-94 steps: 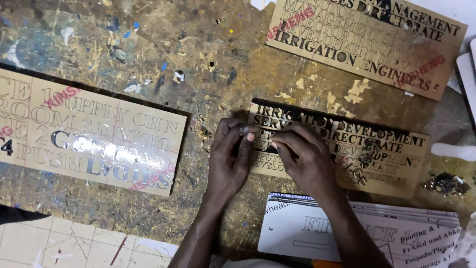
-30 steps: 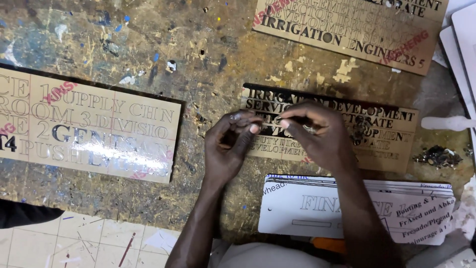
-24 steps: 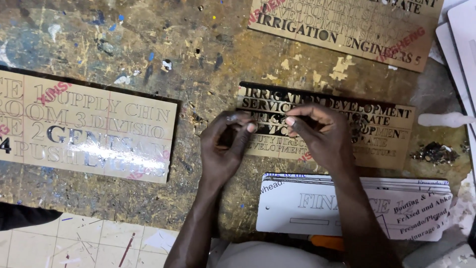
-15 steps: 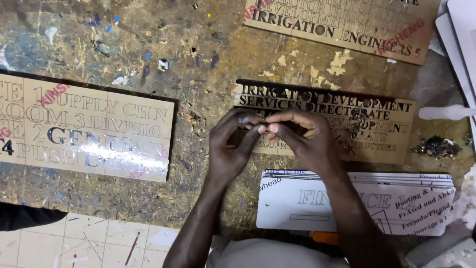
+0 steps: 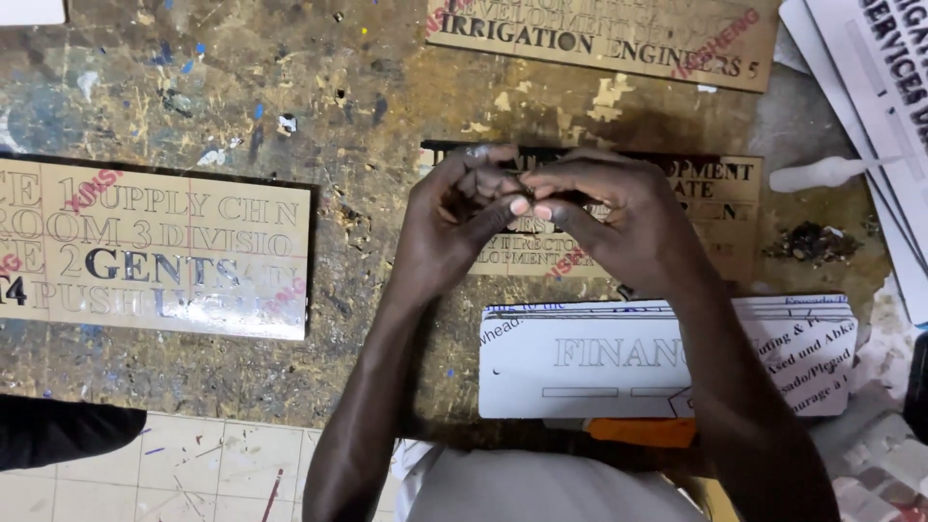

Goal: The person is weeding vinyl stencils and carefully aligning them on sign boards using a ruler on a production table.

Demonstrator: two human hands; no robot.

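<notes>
I saw my left hand [image 5: 454, 227] and right hand [image 5: 619, 217] pinched together over the gold lettered sign plate [image 5: 720, 208] on the table [image 5: 367, 106] — whatever scrap they gripped was hidden, probably thin, flimsy film — best peeled from an edge.

Both forearms extend up from the lower edge and converge at centre. Left hand [image 5: 454, 227] is cupped, fingers curled inward, thumb extended toward the right. Right hand [image 5: 619, 217] arches over, fingers bent down. The two thumb tips meet, nails visible.
</notes>
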